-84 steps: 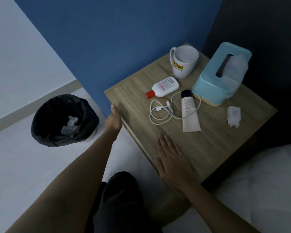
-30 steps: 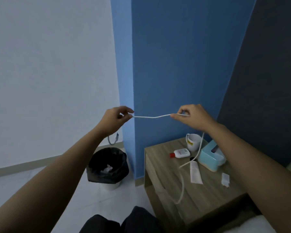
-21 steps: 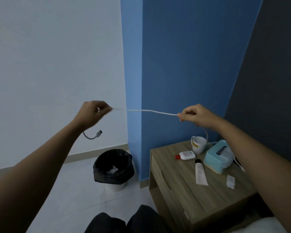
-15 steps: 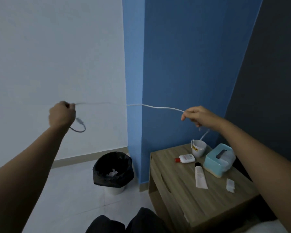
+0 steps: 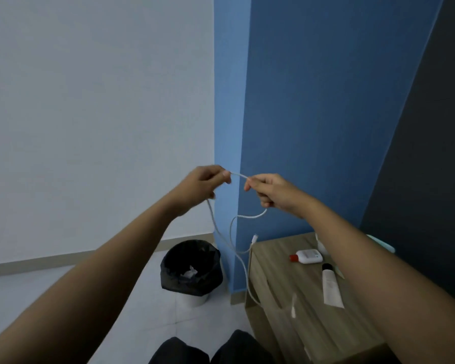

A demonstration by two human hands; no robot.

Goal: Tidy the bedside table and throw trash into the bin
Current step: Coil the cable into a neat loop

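A thin white charging cable is pinched by both hands, raised in front of the blue wall. My left hand and my right hand sit close together, a short arc of cable between them. Two loose loops hang down past the wooden bedside table's left edge, plug ends dangling. On the table lie a small white bottle with a red cap and a white tube with a black cap. The black-lined bin stands on the floor left of the table, crumpled paper inside.
My right forearm hides the mug and most of the light-blue tissue box. A blue wall corner stands right behind the hands, a dark panel to the right. Pale tiled floor lies around the bin. My dark-clad knees show at the bottom edge.
The cable came off the table and was stretched wide between both hands. Now my left hand has swung back to the right hand, so the cable hangs folded in loops.
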